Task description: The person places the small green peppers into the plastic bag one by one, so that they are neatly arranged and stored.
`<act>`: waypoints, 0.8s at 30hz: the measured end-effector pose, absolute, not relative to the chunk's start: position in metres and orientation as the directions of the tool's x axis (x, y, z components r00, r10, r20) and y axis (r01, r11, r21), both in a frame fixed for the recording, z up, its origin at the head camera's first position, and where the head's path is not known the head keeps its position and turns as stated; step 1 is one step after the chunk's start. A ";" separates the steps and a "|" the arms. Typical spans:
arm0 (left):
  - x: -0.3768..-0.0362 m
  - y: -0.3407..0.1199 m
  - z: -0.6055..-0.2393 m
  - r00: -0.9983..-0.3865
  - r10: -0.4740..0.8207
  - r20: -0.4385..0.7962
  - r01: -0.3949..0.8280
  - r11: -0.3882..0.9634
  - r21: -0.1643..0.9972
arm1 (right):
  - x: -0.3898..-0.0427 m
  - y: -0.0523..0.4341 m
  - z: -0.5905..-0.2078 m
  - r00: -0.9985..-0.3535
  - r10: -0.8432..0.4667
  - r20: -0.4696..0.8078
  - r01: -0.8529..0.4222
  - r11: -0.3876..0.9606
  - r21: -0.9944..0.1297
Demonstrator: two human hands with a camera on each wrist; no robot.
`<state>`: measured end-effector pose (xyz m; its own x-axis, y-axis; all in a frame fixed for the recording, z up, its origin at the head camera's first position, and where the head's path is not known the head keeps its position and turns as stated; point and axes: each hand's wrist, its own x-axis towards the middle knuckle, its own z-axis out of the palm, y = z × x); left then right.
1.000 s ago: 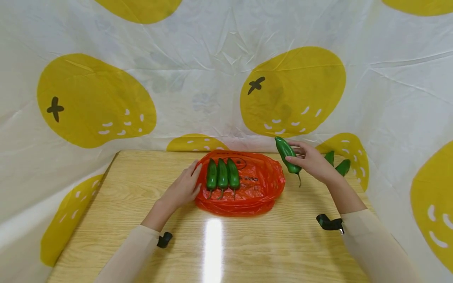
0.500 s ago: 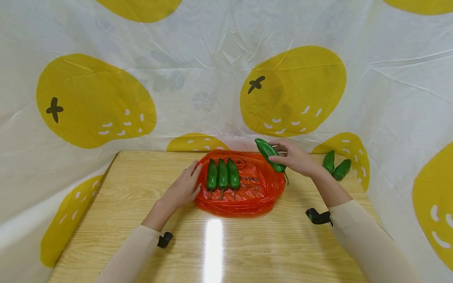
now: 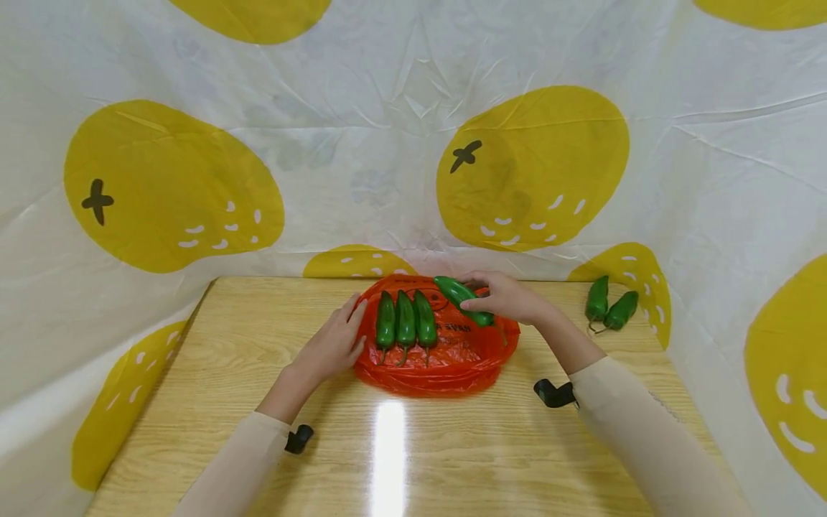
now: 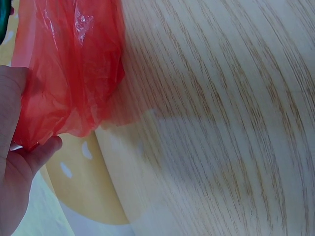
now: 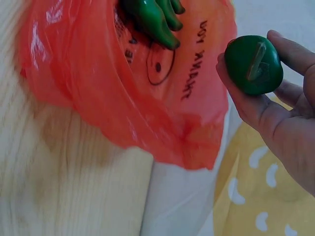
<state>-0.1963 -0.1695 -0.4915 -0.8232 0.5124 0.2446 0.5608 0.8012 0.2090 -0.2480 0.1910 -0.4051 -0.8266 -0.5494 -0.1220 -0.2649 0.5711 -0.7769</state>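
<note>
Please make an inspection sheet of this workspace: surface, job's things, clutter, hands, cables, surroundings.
Surface: wooden table, glossy, with a light reflection.
Job's things: red plastic bag lying flat; three green peppers side by side on it; a fourth pepper held above it.
Clutter: two more peppers at the far right edge.
Hands: left hand rests on the bag's left edge; right hand grips the fourth pepper.
Cables: nothing seen.
Surroundings: white sheet with yellow fruit prints.

Makeshift recording booth: wooden table (image 3: 452, 459) inside lemon-print plastic sheeting (image 3: 362, 129).

A glossy wooden table (image 3: 452, 459) stands against white sheeting (image 3: 362, 129) printed with yellow fruit.
</note>
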 end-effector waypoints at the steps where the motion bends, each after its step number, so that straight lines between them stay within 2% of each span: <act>1: -0.197 -0.170 -0.491 -0.823 0.512 0.246 0.561 0.801 0.209 | -0.249 0.188 -0.407 -0.830 -0.543 -0.125 -0.269 0.587 -0.764; 9: -0.201 -0.170 -0.492 -0.809 0.530 0.254 0.580 0.788 0.206 | -0.251 0.170 -0.429 -0.874 -0.433 -0.221 -0.176 0.707 -0.685; 12: -0.201 -0.170 -0.492 -0.807 0.532 0.256 0.583 0.786 0.207 | -0.250 0.164 -0.436 -0.892 -0.393 -0.221 -0.158 0.732 -0.663; 24: -0.203 -0.168 -0.491 -0.818 0.529 0.226 0.571 0.795 0.206 | -0.251 0.145 -0.455 -0.942 -0.224 -0.252 -0.011 0.769 -0.640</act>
<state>-0.2034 -0.1683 -0.4912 -0.8179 0.5292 0.2258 0.5711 0.7945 0.2064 -0.2507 0.1450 -0.4552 -0.9415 -0.2236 -0.2520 -0.0113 0.7686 -0.6396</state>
